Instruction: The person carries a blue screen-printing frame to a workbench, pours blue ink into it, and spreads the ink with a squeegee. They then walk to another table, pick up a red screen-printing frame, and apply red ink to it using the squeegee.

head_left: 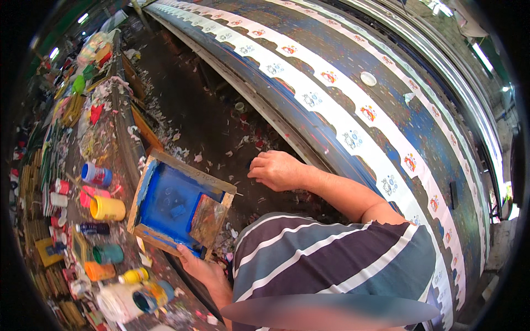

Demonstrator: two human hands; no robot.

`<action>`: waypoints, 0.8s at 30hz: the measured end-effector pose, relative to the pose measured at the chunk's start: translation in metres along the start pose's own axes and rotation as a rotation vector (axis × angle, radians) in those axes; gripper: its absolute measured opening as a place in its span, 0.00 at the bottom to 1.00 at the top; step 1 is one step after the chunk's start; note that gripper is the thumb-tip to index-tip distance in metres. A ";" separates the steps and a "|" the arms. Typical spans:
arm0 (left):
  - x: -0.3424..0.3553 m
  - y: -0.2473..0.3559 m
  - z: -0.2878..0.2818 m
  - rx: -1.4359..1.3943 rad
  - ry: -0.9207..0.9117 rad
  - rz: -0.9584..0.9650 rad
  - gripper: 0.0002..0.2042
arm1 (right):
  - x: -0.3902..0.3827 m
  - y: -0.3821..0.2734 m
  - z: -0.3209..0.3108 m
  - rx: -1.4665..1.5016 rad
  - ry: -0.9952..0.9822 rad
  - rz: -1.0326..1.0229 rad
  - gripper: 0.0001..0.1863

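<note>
A wooden-sided screen-printing frame (138,205) with a blue-stained mesh hangs over the aisle on my left. Its near lower edge is in my left hand (197,268), the thumb lying along the wood; the other fingers are hidden beneath. A worn wooden block or squeegee (208,219), its edge smeared with blue, rests inside the frame on the right. To the right of the frame and apart from it, my right hand (271,170) hovers over the aisle. Its fingers are loosely curled together, and I see nothing in them.
Along the left runs a littered bench (124,160) with a blue-and-red tub (96,174), a yellow cup (107,208), a dark green jar (108,254) and a large white jar (118,302). On the right, a long table (408,116) bears printed strips (331,110) and a white lid (368,79). Scraps litter the floor.
</note>
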State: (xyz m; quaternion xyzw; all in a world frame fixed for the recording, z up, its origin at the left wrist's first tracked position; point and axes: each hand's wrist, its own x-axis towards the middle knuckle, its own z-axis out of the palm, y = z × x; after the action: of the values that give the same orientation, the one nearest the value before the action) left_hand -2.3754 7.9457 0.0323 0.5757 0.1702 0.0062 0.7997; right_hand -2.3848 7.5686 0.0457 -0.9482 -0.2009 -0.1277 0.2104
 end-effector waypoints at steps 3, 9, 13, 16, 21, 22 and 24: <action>0.058 0.008 0.025 -0.015 -0.096 0.047 0.35 | 0.035 0.024 0.017 -0.017 -0.055 0.015 0.14; 0.174 -0.005 0.081 0.011 0.011 -0.035 0.30 | 0.045 0.070 0.038 0.047 -0.154 0.314 0.13; 0.253 -0.026 0.128 0.058 -0.055 -0.034 0.23 | 0.070 0.121 0.037 0.082 -0.067 0.415 0.12; 0.322 -0.042 0.180 0.087 -0.041 -0.010 0.17 | 0.118 0.176 0.039 0.078 0.091 0.445 0.11; 0.425 -0.023 0.270 -0.041 -0.110 -0.043 0.15 | 0.222 0.273 0.028 0.007 0.209 0.394 0.12; 0.444 -0.018 0.285 -0.034 -0.076 -0.038 0.15 | 0.245 0.294 0.024 -0.002 0.204 0.392 0.12; 0.477 -0.012 0.307 -0.057 -0.029 0.007 0.15 | 0.297 0.335 0.022 -0.018 0.143 0.305 0.12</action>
State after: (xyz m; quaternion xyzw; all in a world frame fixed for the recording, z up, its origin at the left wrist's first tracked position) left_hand -1.8428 7.7583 -0.0195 0.5531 0.1563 0.0054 0.8183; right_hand -1.9726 7.3968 0.0070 -0.9581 -0.0379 -0.1629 0.2327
